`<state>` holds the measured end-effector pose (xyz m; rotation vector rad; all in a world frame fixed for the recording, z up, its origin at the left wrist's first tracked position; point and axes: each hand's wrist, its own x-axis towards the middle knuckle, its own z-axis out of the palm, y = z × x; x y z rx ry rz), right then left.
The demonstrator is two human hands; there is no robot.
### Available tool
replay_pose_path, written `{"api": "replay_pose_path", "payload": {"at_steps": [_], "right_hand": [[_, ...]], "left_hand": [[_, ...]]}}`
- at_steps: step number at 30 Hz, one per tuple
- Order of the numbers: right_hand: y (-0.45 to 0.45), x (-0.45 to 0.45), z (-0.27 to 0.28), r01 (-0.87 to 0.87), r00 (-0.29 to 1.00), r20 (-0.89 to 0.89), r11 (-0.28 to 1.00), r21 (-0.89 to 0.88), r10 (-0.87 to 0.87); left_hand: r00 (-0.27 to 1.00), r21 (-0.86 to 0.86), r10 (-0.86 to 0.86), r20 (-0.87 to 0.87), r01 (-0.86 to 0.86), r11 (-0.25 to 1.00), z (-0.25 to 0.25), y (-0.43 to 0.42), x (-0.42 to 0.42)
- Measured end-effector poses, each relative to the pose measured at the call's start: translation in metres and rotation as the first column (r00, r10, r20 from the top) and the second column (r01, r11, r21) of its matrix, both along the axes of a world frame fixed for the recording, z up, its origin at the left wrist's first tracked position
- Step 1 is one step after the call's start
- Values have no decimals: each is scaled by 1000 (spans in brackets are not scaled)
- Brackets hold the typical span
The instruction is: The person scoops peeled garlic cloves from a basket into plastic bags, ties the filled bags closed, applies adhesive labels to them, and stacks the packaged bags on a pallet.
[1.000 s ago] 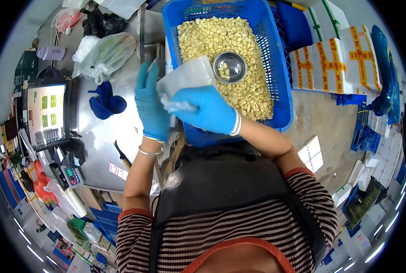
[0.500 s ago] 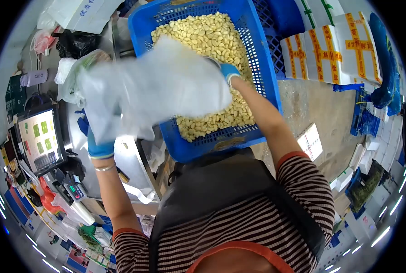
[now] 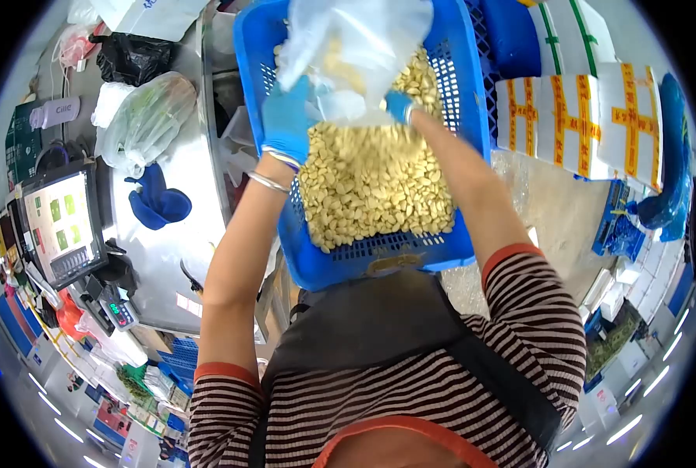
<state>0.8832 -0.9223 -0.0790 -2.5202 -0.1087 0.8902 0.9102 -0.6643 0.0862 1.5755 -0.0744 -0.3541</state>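
Gripping the near left edge of a translucent plastic bag [image 3: 371, 27] with bent, gloved fingers, the person's left hand [image 3: 287, 117] is over the left side of a blue basket [image 3: 305, 265]. The bag spreads up and away from that hand, above the far half of the basket and between the two hands. The right hand [image 3: 399, 108] is just beside the bag's lower right edge, partly hidden by it; whether it is clasping anything cannot be told.

Beneath both hands lies a broad heap of pale yellow pieces [image 3: 371, 199], smooth, small and mostly flattened ovals, filling much of the basket floor. A patch of them just below the bag is smeared by blur. The bag is thin, milky film, creased and puffed out, with yellowish tones showing through its middle.

The basket is hard plastic, rectangular with rounded corners, its walls pierced by rows of slots. The gloves are thin, light blue and close-fitting, and a hard, pale, glossy bracelet [image 3: 268, 182] rings the left wrist.

To the left, a smooth, reflective metal desk [image 3: 157, 269] carries a crumpled dark blue cloth-like item [image 3: 159, 201] and a bulging clear bag [image 3: 149, 121] with greenish contents.
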Motion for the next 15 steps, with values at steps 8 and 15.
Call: {"api": "replay_pose_path", "payload": {"at_steps": [8, 15], "right_hand": [[33, -128, -9, 286, 806, -588, 914, 286, -68], [27, -119, 88, 660, 745, -547, 308, 685, -381]], "left_hand": [[992, 246, -54, 118, 24, 969, -58, -9, -10], [967, 496, -239, 93, 164, 853, -35, 16, -53]]}}
